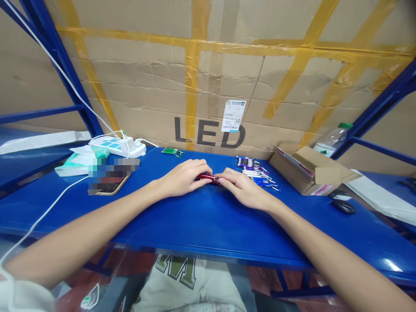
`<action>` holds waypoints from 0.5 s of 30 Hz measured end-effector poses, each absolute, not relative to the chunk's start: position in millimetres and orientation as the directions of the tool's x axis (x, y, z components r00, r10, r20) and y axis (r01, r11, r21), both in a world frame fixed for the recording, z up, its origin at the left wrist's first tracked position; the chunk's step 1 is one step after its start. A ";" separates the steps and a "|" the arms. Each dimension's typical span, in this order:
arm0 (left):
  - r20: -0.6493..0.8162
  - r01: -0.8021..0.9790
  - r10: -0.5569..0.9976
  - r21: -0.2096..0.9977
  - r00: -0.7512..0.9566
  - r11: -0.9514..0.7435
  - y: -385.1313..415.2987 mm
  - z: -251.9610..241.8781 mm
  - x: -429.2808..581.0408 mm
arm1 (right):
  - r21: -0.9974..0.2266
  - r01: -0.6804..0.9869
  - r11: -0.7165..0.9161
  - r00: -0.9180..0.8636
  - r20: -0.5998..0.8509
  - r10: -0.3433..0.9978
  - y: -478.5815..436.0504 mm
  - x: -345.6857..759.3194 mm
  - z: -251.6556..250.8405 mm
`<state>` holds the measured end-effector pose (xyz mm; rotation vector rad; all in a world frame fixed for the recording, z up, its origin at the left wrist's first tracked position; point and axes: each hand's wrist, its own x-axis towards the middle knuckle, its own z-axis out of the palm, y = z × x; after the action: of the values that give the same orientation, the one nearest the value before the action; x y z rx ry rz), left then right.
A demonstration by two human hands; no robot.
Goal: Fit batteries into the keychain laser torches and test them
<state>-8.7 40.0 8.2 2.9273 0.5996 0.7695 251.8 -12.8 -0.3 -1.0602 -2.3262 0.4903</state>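
Observation:
Red pen-like items (208, 177) lie between my two hands over the middle of the blue table. My left hand (188, 177) has its fingers closed round their left part. The fingertips of my right hand (242, 187) pinch the right end, beside a small metal part. How many red items there are, I cannot tell, since my fingers cover part of them. Several dark, purple, silver and blue pens with metal clips (255, 170) lie in a row beyond my right hand. A few green ones (173, 151) rest at the table's back, left of centre.
An open cardboard box (297, 173) stands at the right, near a black mouse (343, 206) and a plastic bottle (334, 138). On the left are a phone (112, 184), a tissue pack (81, 160) and a power strip (120, 146) with white cables. Taped cardboard (146, 86) rises behind.

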 end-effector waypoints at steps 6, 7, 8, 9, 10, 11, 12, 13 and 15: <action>0.477 0.348 0.364 0.126 0.800 -0.929 41.6 8.8 -9.5 | -0.557 0.573 0.601 -0.547 0.286 0.787 -10.5 252.8 -3.4; 0.480 0.349 0.365 0.127 0.797 -0.929 41.7 9.1 -9.8 | -0.568 0.572 0.592 -0.545 0.275 0.792 -10.5 252.8 -3.1; 0.485 0.351 0.368 0.129 0.793 -0.927 41.7 9.4 -9.9 | -0.579 0.570 0.583 -0.544 0.265 0.796 -10.6 252.8 -2.7; 0.489 0.356 0.372 0.129 0.789 -0.925 41.7 9.7 -10.1 | -0.589 0.567 0.577 -0.546 0.256 0.798 -10.7 252.7 -2.1; 0.493 0.361 0.375 0.128 0.785 -0.924 41.5 10.0 -10.2 | -0.598 0.562 0.571 -0.546 0.250 0.799 -11.0 252.6 -1.6; 0.497 0.366 0.377 0.124 0.782 -0.922 41.4 10.3 -10.3 | -0.609 0.556 0.565 -0.545 0.246 0.801 -11.1 252.4 -1.2; 0.499 0.368 0.378 0.121 0.780 -0.922 41.3 10.5 -10.3 | -0.622 0.548 0.558 -0.539 0.247 0.805 -11.2 252.2 -0.9; 0.501 0.368 0.376 0.119 0.779 -0.922 41.2 10.6 -10.3 | -0.638 0.540 0.550 -0.527 0.253 0.811 -11.2 252.0 -0.6; 0.503 0.365 0.373 0.119 0.780 -0.923 41.2 10.5 -10.3 | -0.659 0.521 0.543 -0.498 0.283 0.820 -11.0 251.8 -0.2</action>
<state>-10.3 41.2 10.5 2.9497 0.6114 0.8389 251.8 -11.0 -0.2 -1.0780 -2.2014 0.6753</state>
